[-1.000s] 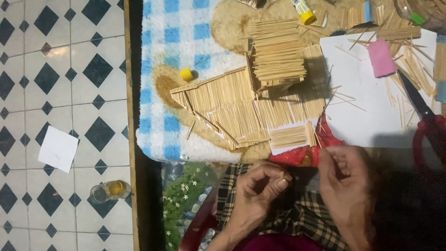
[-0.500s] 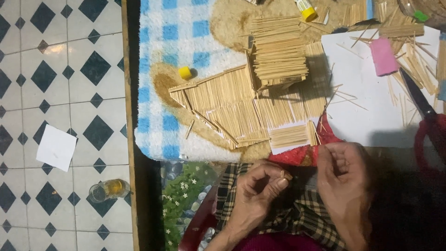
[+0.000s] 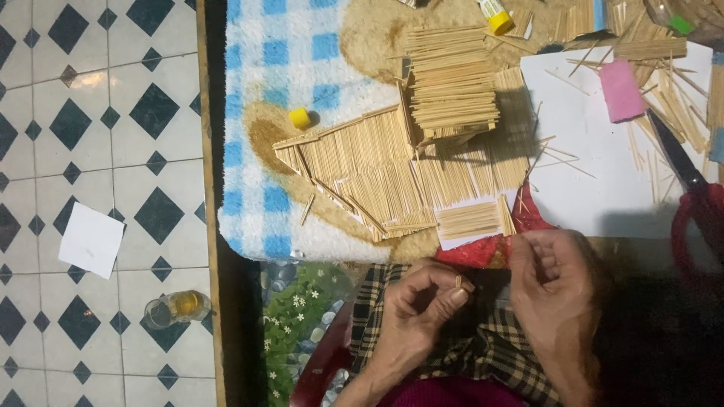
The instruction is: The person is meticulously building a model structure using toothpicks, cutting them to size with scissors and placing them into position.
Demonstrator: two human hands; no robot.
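My left hand [image 3: 421,301] is low in the middle, over a checked cloth on my lap, with thumb and fingers pinched on a short thin stick [image 3: 458,281]. My right hand [image 3: 554,283] is beside it to the right, fingers curled; whether it holds anything cannot be told. Just above the hands lies a model house of thin sticks [image 3: 407,151], with flat stick panels and a raised stick block, resting on a blue and white checked towel [image 3: 256,98].
A white paper sheet [image 3: 596,173] with loose sticks and a pink pad [image 3: 622,90] lies at the right. Red-handled scissors [image 3: 690,196] are at the far right. A yellow cap [image 3: 300,117] sits on the towel. On the tiled floor stand a small glass [image 3: 175,309] and white paper [image 3: 91,240].
The hands shifted only slightly; my left fingers closed a little more around the stick. The view drifted a bit.
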